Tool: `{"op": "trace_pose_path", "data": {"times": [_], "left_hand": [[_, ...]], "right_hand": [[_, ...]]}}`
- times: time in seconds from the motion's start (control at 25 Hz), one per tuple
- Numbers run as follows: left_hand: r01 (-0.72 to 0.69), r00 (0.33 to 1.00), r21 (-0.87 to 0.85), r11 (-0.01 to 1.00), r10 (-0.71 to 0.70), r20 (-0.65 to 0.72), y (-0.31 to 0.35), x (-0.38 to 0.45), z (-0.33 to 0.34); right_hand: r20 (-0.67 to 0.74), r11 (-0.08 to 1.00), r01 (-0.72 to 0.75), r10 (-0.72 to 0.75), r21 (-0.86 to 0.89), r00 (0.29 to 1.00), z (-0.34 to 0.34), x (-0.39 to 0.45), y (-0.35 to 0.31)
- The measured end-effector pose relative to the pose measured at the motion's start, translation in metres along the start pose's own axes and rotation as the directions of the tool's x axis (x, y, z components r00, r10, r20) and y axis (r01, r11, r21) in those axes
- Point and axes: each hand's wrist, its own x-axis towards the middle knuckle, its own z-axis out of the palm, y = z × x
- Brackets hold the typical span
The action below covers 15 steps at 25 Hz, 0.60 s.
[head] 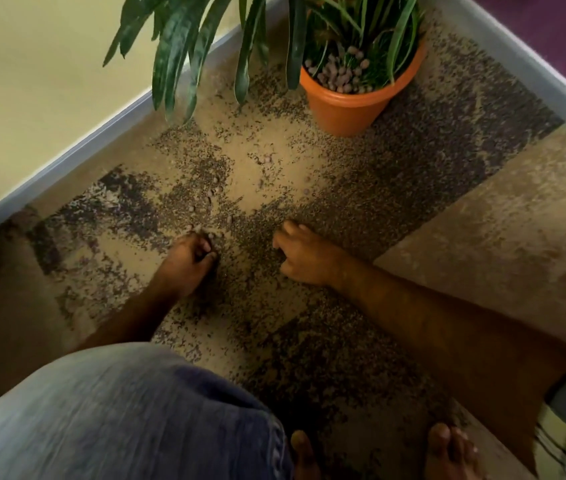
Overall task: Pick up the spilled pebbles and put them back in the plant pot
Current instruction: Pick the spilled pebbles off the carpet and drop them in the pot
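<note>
Left hand (188, 261) is curled over pebbles (267, 160) strewn on the mottled carpet (465, 237); right hand (304, 252) is loosely curled, can't tell if holding any. They hide in the pattern, so some could get missed before the pot (350, 109).

Plant pot (350, 109): orange plastic, round, upright on carpet, far centre-right; long green leaves; top layer of small rounded grey-pink pebbles, mostly at its left side.
Spilled pebbles (267, 160): same type, approx. a dozen visible, scattered singly over patterned carpet btwn pot and near centre; a few lie just left of centre; blurred, exact count unclear.
</note>
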Motion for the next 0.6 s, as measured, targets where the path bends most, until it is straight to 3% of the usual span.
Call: {"op": "trace_pose_path", "data": {"times": [0.16, 0.28, 0.44, 0.6], "left_hand": [[-0.073, 0.997, -0.051, 0.996, 0.074, 0.013, 0.000, -0.011, 0.000], [-0.150, 0.978, -0.058, 0.987, 0.156, 0.140, -0.007, -0.020, -0.008], [-0.257, 0.915, 0.152, 0.954, 0.190, 0.356, -0.011, -0.019, -0.016], [-0.354, 0.884, 0.201, 0.914, 0.256, 0.391, -0.007, -0.014, -0.016]], "right_hand": [[0.027, 0.974, 0.160, -0.157, -0.163, 0.987, 0.019, -0.003, -0.009], [0.093, 0.940, 0.201, -0.182, -0.274, 0.979, 0.027, -0.002, -0.014], [0.114, 0.915, 0.275, -0.253, -0.294, 0.961, 0.026, 0.000, -0.019], [0.123, 0.889, 0.310, -0.285, -0.336, 0.951, 0.016, 0.000, -0.022]]}}
